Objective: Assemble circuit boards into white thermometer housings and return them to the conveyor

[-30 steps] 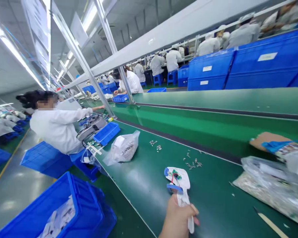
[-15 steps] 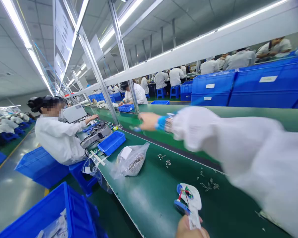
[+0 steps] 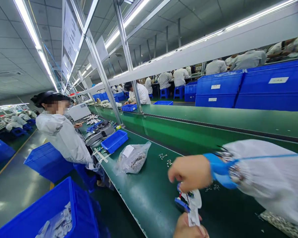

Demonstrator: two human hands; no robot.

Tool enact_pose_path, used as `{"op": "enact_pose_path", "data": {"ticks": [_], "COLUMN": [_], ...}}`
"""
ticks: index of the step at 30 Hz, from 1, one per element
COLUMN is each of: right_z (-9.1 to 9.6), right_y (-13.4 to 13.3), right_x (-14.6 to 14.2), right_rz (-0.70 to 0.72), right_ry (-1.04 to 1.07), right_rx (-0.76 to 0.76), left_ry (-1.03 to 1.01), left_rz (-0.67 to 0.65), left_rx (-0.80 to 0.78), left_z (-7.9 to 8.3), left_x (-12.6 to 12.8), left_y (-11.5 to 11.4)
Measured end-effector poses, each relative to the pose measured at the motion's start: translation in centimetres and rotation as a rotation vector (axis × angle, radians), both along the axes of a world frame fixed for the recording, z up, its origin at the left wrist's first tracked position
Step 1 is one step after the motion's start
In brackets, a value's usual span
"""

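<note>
My left hand sits at the bottom edge of the view, gripping the white strip of a small wired assembly. The assembly has a blue clip and thin coloured wires, partly hidden behind my right hand. That hand hangs just above the assembly, its fingers curled and its palm hidden, with a blue cuff at the wrist. Small metal parts lie scattered on the green belt to the left of my right hand. A clear plastic bag of metal parts rests farther along.
A blue tray and a bench machine stand up the belt, where a co-worker in a white coat sits. A blue crate is on the floor to the left. Raised green belts and stacked blue crates lie beyond.
My right arm, absent a second ago and stretched towards the far belt half a second ago, now sits lower over the assembly. The view has swung left and the co-worker has leaned back.
</note>
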State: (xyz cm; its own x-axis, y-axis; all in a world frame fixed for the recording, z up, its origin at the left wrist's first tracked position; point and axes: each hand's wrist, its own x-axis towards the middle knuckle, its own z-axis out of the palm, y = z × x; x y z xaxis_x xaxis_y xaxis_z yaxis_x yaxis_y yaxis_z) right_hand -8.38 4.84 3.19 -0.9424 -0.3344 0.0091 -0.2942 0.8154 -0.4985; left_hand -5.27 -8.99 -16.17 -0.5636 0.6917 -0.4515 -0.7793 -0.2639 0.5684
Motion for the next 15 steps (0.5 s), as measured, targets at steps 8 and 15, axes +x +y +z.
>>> {"op": "enact_pose_path", "data": {"ticks": [8,15], "right_z": [-3.5,-5.5], "right_y": [1.8,0.2], "right_x": [9.3,13.2], "right_rz": [-0.225,-0.399], "right_ry": [-0.213,-0.033], "right_rx": [-0.03,-0.323], "left_ry": [-0.022,0.022], "left_rz": [0.21,0.167], "left_rx": [-0.119,-0.106], "left_z": [4.0,9.2], "left_x": [1.0,2.0], "left_y": [1.1,3.3]}}
